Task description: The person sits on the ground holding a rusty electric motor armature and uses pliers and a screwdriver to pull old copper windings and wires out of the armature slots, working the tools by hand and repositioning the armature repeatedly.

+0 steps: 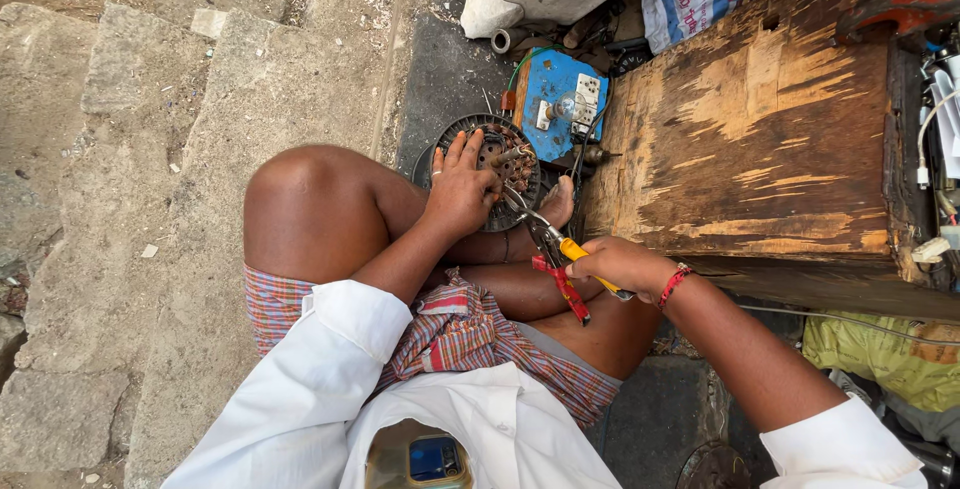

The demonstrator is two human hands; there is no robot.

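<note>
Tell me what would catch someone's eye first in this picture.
In the middle, the left hand presses on a round motor stator with copper windings, while the right hand works red-and-yellow-handled pliers at its edge. To the right stands a worn wooden box; beyond the stator lies a blue board with a bulb.

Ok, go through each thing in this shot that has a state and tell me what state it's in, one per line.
Left hand: pressed flat on the round motor stator, steadying it.
Right hand: closed around the pliers' handles.
Pliers: held, nose at the stator's edge; jaw opening too small to tell.
Motor stator: lying exposed, copper windings visible.
Bulb on blue board: appears unlit.
Wooden bench: top worn and scuffed.
</note>
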